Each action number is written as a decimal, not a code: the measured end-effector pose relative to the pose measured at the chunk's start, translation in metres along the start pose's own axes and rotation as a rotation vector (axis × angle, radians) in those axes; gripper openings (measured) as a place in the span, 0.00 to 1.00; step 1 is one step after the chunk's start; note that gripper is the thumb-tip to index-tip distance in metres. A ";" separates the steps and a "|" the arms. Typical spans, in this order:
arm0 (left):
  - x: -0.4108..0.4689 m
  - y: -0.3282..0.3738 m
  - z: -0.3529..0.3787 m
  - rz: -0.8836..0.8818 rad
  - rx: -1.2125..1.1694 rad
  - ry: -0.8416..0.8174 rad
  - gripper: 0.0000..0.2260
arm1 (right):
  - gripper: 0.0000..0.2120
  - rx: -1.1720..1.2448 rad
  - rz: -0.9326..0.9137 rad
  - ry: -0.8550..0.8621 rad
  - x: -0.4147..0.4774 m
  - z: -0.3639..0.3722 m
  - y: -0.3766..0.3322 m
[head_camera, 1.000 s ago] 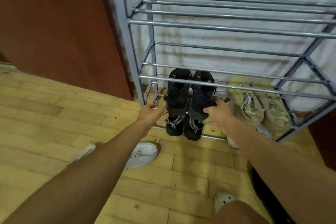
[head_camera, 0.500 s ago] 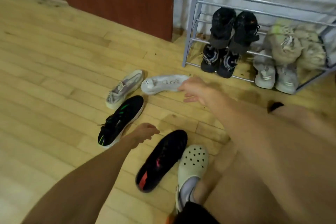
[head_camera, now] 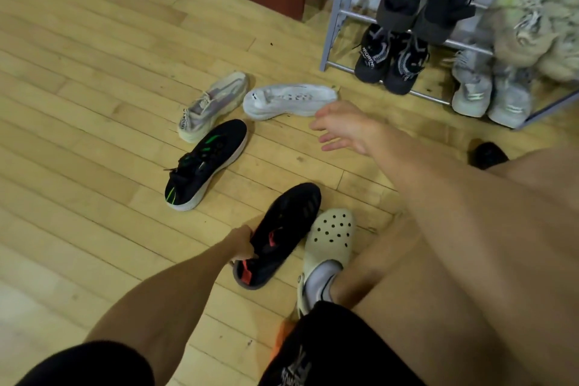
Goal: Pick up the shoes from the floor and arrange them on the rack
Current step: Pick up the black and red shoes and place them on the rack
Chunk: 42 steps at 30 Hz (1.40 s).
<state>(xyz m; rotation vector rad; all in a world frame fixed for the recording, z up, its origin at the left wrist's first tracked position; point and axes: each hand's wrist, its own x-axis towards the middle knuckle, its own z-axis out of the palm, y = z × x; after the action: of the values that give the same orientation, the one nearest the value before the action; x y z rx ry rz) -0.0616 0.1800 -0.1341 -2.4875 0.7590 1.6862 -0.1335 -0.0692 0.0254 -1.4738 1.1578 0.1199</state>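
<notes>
Wooden floor [head_camera: 94, 78]: left hand [head_camera: 241, 246] clamped on black shoe [head_camera: 279, 235] heel, right hand [head_camera: 341, 125] spread above white shoe [head_camera: 289, 100]; suggest firm heel grips before lifting

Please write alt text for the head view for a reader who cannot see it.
The left hand grips a black shoe with red accents on the wooden floor, while the open right hand reaches toward a white shoe near the rack.

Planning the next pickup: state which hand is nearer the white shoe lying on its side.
Right. The right hand hovers open beside the white shoe; the left hand is far off.
</notes>
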 end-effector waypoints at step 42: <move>-0.190 0.472 0.047 0.428 -0.300 -0.190 0.16 | 0.20 0.423 0.051 0.259 -0.188 -0.328 0.198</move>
<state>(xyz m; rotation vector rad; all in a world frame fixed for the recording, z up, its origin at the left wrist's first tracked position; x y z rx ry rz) -0.3529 -0.1512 0.1242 -2.4126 1.1577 2.2945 -0.5358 -0.1861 0.1074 -1.1043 1.3337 -0.2752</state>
